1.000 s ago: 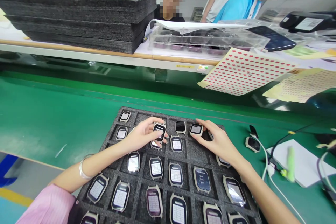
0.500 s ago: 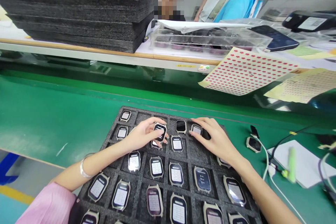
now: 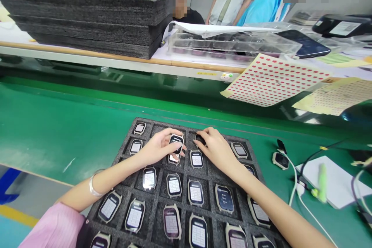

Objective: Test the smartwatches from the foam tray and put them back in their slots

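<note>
A smartwatch without a strap (image 3: 176,143), its screen lit with text, is held between the thumb and fingers of my left hand (image 3: 158,146) above the foam tray. Just beneath it, another watch (image 3: 173,158) shows partly in its pocket. My right hand (image 3: 216,148) reaches over the tray's far rows, thumb and fingertips closed around the edges of a dark-screened smartwatch (image 3: 199,139), mostly hidden by the fingers. The black foam tray (image 3: 186,177) carries several more watches, many with lit white screens. A lit watch (image 3: 196,159) lies just below my right fingertips.
Black foam trays (image 3: 87,19) are stacked on the shelf at upper left. A sticker sheet (image 3: 273,79) hangs over the shelf edge near clear plastic trays (image 3: 221,44). On the right lie a cabled watch (image 3: 280,159) and white paper (image 3: 334,182). People are beyond the shelf.
My right hand has moved left from one watch to the dark-screened one, uncovering a watch at the tray's far right. My left hand keeps its watch in nearly the same place.
</note>
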Motion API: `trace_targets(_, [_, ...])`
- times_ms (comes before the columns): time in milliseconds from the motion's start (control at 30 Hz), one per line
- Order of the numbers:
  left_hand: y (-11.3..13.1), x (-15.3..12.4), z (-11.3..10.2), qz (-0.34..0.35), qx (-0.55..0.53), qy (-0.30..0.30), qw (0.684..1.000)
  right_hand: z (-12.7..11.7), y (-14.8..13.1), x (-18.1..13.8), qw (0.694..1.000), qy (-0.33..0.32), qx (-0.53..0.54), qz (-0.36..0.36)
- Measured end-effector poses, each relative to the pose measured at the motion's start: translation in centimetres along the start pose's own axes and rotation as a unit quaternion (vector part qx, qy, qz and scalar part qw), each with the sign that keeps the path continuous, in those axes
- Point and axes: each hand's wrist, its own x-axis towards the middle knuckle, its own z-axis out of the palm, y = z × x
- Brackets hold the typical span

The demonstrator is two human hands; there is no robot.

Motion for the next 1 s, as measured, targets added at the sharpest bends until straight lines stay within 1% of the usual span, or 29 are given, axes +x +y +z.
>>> trace_targets(100, [-0.3,-0.1,-0.4,0.039,0.057,-0.011,0.998,0.0,0.0,-0.1,0.999,0.011,-0.001,0.043])
trace_targets(167, [-0.1,-0.1,-0.9,0.072,0.158,0.007,0.985,0.1,0.2,-0.1,0.998,0.009,0.007,0.057])
trace_targets(200, [0.1,0.0,-1.2,0.091,0.234,0.030,0.968,0.2,0.3,0.0,0.998,0.007,0.015,0.060])
trace_targets(233, [0.3,0.2,-1.6,0.108,0.322,0.056,0.939,0.2,0.4,0.0,0.998,0.004,0.025,0.062])
trace_targets(300, [0.8,0.7,-2.7,0.121,0.482,0.094,0.863,0.2,0.5,0.0,0.997,-0.002,0.051,0.056])
trace_targets(333, [1.0,1.1,-3.3,0.117,0.535,0.097,0.831,0.2,0.5,-0.1,0.997,-0.004,0.065,0.050])
trace_targets(367, [1.1,1.4,-4.0,0.107,0.569,0.091,0.810,0.1,0.5,-0.2,0.996,-0.005,0.078,0.041])
trace_targets(400, [1.1,1.7,-4.6,0.096,0.587,0.078,0.800,0.0,0.4,-0.4,0.996,-0.003,0.087,0.033])
trace_targets(467, [1.1,2.1,-5.7,0.082,0.599,0.048,0.795,-0.5,0.2,-0.7,0.993,0.010,0.117,0.018])
trace_targets(533, [1.2,2.3,-6.1,0.079,0.616,0.025,0.783,-1.0,-0.2,-1.0,0.981,0.019,0.194,0.010])
trace_targets(567, [1.3,2.3,-6.1,0.082,0.624,0.020,0.777,-1.4,-0.4,-1.1,0.967,0.016,0.253,0.014])
trace_targets(633, [1.5,2.5,-5.5,0.093,0.636,0.017,0.766,-2.0,-0.9,-1.2,0.927,0.000,0.373,0.037])
trace_targets(700, [1.6,3.0,-4.5,0.101,0.639,0.010,0.762,-2.7,-1.5,-1.1,0.896,-0.006,0.439,0.072])
trace_targets(767, [1.2,3.8,-3.2,0.096,0.637,-0.001,0.765,-3.1,-1.9,-1.1,0.882,0.007,0.462,0.099])
trace_targets(833, [0.4,4.6,-2.0,0.081,0.633,0.000,0.770,-3.2,-1.9,-1.1,0.872,0.012,0.475,0.116])
trace_targets(933, [-0.7,5.5,-0.7,0.062,0.614,0.029,0.787,-2.9,-1.6,-1.2,0.846,-0.001,0.515,0.138])
trace_targets(1000, [-1.0,5.7,-0.5,0.053,0.587,0.048,0.807,-2.7,-1.2,-1.2,0.818,-0.013,0.557,0.143])
